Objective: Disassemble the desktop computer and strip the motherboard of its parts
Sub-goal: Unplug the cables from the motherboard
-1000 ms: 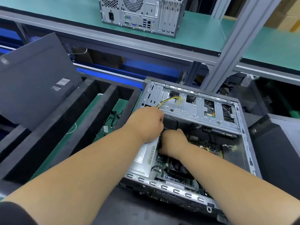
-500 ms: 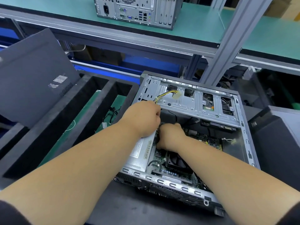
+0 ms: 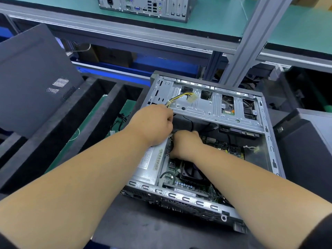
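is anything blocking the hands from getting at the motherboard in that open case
Partly. The silver power supply covers the case's left side, the metal drive cage spans the far end, and a black fan sits on the motherboard. Both hands already reach between them.

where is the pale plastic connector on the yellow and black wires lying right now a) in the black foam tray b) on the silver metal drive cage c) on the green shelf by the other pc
b, the pale plastic connector on the yellow and black wires rests on top of the silver metal drive cage, beyond both hands.
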